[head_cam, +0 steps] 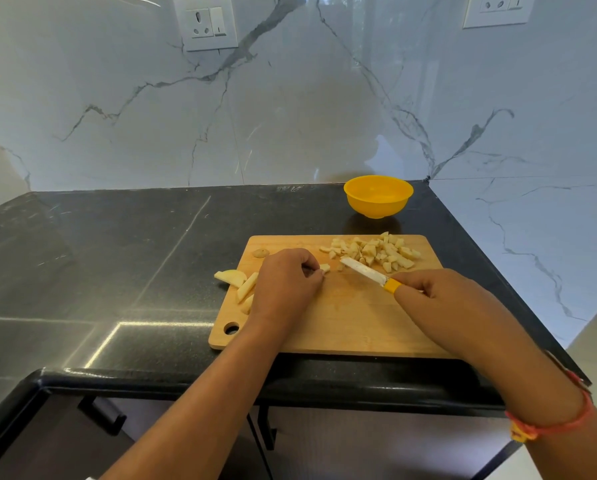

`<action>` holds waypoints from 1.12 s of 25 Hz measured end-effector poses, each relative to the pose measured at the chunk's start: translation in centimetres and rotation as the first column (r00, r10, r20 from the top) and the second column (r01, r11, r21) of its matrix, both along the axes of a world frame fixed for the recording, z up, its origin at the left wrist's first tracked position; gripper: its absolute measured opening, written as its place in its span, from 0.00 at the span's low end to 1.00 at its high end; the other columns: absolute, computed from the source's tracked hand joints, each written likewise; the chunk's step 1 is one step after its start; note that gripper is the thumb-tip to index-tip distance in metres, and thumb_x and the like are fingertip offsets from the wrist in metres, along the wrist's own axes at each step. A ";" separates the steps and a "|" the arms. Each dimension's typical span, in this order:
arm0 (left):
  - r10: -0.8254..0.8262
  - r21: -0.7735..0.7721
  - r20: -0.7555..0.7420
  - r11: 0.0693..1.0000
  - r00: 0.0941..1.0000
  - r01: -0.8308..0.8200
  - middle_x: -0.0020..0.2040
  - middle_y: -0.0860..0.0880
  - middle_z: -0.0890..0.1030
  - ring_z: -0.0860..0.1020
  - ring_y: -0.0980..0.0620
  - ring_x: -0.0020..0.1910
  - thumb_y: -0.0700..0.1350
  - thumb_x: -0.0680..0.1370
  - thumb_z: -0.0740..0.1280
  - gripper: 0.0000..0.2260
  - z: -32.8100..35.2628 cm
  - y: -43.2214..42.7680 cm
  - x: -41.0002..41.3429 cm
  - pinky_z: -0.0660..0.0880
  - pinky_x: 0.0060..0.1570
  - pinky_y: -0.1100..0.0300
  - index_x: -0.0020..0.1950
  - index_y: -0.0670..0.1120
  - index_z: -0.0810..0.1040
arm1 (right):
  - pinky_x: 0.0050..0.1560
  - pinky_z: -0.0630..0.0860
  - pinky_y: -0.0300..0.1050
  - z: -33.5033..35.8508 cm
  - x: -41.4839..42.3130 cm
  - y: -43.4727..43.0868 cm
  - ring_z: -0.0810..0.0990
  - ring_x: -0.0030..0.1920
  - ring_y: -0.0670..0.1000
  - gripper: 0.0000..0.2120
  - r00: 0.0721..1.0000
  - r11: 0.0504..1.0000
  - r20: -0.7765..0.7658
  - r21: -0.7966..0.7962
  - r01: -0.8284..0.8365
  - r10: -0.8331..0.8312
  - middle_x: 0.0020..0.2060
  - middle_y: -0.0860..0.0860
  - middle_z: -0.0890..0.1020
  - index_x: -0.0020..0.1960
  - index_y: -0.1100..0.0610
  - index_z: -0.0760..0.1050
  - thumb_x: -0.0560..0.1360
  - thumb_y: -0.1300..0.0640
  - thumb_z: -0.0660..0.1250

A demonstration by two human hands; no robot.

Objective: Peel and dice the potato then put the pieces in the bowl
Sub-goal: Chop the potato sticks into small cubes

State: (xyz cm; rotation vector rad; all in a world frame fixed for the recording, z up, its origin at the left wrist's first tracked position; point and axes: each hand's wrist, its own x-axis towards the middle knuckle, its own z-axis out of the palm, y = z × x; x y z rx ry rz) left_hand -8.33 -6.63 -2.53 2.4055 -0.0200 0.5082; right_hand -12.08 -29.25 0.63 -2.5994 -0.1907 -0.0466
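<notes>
On the cutting board (342, 323), the left hand (285, 282) curls knuckles-up over a potato strip (325, 268). Only the strip's cut end shows past the fingertips that pinch it. The right hand (439, 299) clenches the knife (364, 270), hiding most of its yellow handle, and the blade tip lies beside the strip. The diced pieces (376, 252) are heaped at the board's far right corner. Uncut wedges (234, 278) sit at its left edge, partly hidden by the left hand. The yellow bowl (378, 195) stands beyond the board near the countertop's (117, 271) far right corner, and its inside is hard to make out.
</notes>
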 end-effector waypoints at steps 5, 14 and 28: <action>0.000 -0.014 0.011 1.000 1.000 0.000 0.41 0.56 0.82 0.79 0.61 0.40 0.45 0.76 0.72 0.02 0.0 0.0 -0.2 0.78 0.44 0.66 0.48 0.50 0.84 | 0.29 0.75 0.39 -0.9 -0.9 2.2 0.77 0.31 0.44 0.20 0.992 0.999 0.121 -0.041 -0.036 0.041 0.32 0.41 0.78 0.67 0.33 0.70 0.77 0.39 0.54; -0.002 -0.017 0.007 1.000 1.000 0.003 0.42 0.56 0.82 0.78 0.60 0.41 0.45 0.76 0.72 0.03 -0.2 0.0 0.1 0.78 0.44 0.66 0.49 0.50 0.84 | 0.31 0.76 0.39 -1.0 -1.3 2.8 0.75 0.30 0.44 0.22 0.959 0.990 0.280 -0.117 0.072 -0.037 0.31 0.39 0.74 0.70 0.37 0.69 0.78 0.39 0.54; 0.026 -0.027 0.031 0.999 0.999 -0.025 0.39 0.60 0.81 0.78 0.62 0.39 0.45 0.75 0.73 0.02 -0.2 0.0 0.1 0.76 0.43 0.67 0.44 0.52 0.85 | 0.34 0.77 0.45 -2.6 -0.3 6.7 0.74 0.34 0.45 0.22 0.946 0.976 0.321 -0.219 0.018 0.054 0.35 0.43 0.76 0.72 0.37 0.64 0.79 0.42 0.52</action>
